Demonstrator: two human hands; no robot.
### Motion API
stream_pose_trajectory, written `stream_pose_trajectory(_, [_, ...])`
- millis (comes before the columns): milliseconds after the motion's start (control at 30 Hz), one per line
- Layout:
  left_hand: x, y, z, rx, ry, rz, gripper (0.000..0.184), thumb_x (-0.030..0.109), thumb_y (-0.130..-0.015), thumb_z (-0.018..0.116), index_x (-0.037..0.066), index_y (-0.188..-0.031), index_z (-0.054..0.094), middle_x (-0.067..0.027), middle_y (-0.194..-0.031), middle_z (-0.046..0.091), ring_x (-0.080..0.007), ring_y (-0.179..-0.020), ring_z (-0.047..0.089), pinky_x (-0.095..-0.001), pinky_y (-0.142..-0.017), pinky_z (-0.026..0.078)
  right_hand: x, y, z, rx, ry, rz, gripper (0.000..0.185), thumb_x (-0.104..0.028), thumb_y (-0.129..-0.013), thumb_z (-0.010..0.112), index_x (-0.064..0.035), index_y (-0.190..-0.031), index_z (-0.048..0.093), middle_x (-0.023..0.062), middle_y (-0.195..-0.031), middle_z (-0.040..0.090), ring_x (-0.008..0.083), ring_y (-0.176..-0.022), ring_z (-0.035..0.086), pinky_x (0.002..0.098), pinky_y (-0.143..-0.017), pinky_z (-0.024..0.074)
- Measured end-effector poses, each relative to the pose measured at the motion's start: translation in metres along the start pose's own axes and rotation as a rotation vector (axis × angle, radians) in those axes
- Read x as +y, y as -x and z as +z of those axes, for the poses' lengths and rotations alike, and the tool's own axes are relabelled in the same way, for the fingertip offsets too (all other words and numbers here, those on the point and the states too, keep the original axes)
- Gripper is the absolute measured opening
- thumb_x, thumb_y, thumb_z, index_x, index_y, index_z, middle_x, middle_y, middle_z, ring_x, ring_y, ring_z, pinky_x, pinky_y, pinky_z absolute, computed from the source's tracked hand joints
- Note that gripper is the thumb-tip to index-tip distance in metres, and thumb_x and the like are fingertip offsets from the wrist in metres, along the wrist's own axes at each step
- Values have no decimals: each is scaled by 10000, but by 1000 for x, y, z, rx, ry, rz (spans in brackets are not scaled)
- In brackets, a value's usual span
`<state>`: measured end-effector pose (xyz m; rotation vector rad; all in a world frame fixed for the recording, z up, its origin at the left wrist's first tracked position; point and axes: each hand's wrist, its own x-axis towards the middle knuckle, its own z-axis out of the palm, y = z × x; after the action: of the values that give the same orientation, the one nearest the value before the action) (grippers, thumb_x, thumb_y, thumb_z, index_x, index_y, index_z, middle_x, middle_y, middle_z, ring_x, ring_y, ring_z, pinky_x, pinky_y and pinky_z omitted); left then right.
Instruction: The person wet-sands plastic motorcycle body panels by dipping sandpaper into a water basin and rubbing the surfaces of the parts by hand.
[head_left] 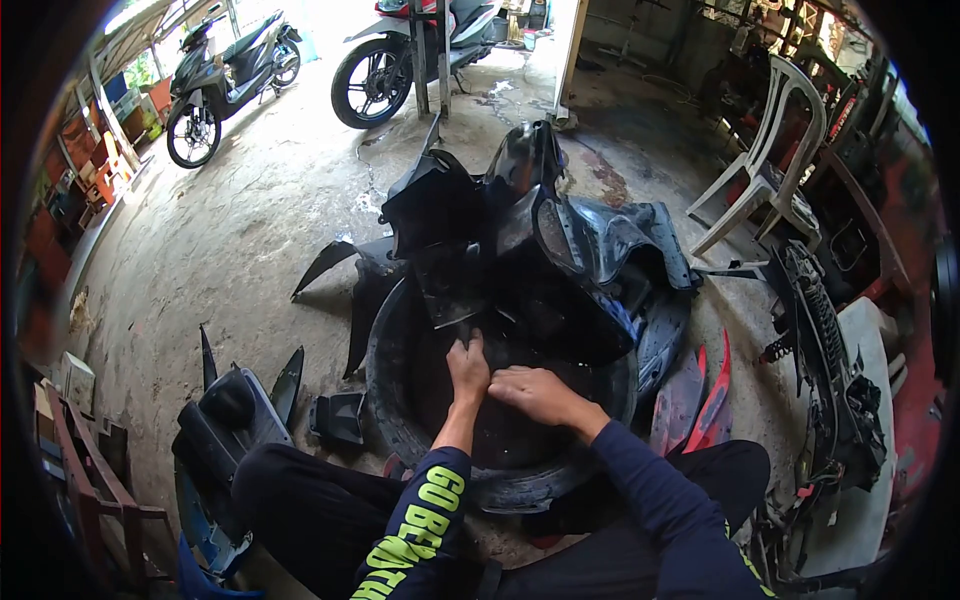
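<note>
Our left hand (468, 368) and right hand (540, 393) have curled fingers; around what, we cannot tell. Both sit over the black tub (512, 491), black panels (435, 210) leaning at its far side. Our left sleeve (428, 518) reads "GO BE", then blurs.

The wide, round tub (515, 492) is dull black with greyish scuffs streaking its rim, and the large, curved plastic body panels (430, 210) are glossy black. The long navy fabric sleeves (420, 520) carry block lettering in vivid yellow-green (the brightest colour near the tub). Slender, pointed plastic strips (712, 395) show red, the concrete floor (220, 260) is mottled grey, and the plastic armchair (764, 190) is greyish off-white.
</note>
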<state>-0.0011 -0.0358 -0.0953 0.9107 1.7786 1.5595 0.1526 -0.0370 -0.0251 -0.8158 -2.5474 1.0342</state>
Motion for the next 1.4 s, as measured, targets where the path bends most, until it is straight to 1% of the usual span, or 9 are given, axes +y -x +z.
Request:
stream_pose_trajectory(133, [-12,-4,6,33,48,51,411,335,-946,560,-67,-868,605,-84,-702,594,-179,-672,525,-368,-635,421,17,5,-21,-107,-93,479,429,-439,-979,437,-118,-1152,662,105,-1158,658,306,-1056,621,384,-894,483])
stream_pose_trajectory(233, [-7,-7,-2,-64,85,-96,428,351,-947,563,-72,-914,611,-106,-789,619,-184,-754,551,-356,-706,435,-1,-2,0,5,-30,29,445,-471,-965,469,-107,-1099,687,115,-1102,685,275,-1010,653,372,-858,496])
stream_pose_trajectory(333, [-9,-2,7,53,149,0,448,363,-949,564,-83,-949,607,-120,-844,624,-190,-804,559,-341,-749,440,30,3,-2,6,-298,369,443,-465,-968,474,-90,-1104,666,118,-1031,680,270,-987,646,376,-855,490])
stream_pose_trajectory(800, [4,-11,1,-42,218,-64,386,320,-971,541,-60,-981,608,-100,-867,628,-187,-828,560,-339,-764,433,14,13,-15,136,-349,40,402,-309,-893,656,-54,-1204,649,129,-1169,676,270,-1101,639,349,-948,471])
stream_pose_trajectory(1033, [-5,-16,-2,154,107,3,468,351,-957,563,-108,-870,593,-174,-740,608,-227,-711,564,-403,-670,428,58,34,5,472,-116,446,418,-163,-787,683,34,-1154,646,208,-993,703,324,-852,704,367,-791,539])
stream_pose_trajectory(1233, [-36,-21,10,76,301,6,369,298,-906,601,-70,-901,622,-116,-794,632,-204,-771,592,-364,-729,460,131,44,64,39,329,807,299,-89,-759,571,57,-998,675,322,-1039,632,446,-996,626,428,-856,526])
stream_pose_trajectory(1333, [-46,-26,0,-157,158,-289,345,248,-829,612,-58,-989,612,-110,-863,637,-225,-812,600,-363,-764,471,230,38,101,-26,278,840,367,-135,-794,589,50,-1105,648,287,-1116,638,437,-1018,633,459,-869,522])
stream_pose_trajectory(1367, [-33,-17,-4,-175,106,-406,343,240,-780,592,-47,-967,608,-80,-846,615,-221,-792,578,-361,-760,472,105,16,41,155,-187,1219,391,-129,-808,567,41,-1156,627,285,-1146,629,396,-1049,637,439,-861,529])
stream_pose_trajectory(1400, [-40,-20,-3,-174,107,-412,343,240,-780,592,-47,-967,608,-80,-846,615,-221,-792,578,-361,-760,472,114,17,42,287,-292,1043,381,-104,-820,539,33,-1166,623,281,-1125,640,375,-1061,638,429,-846,528])
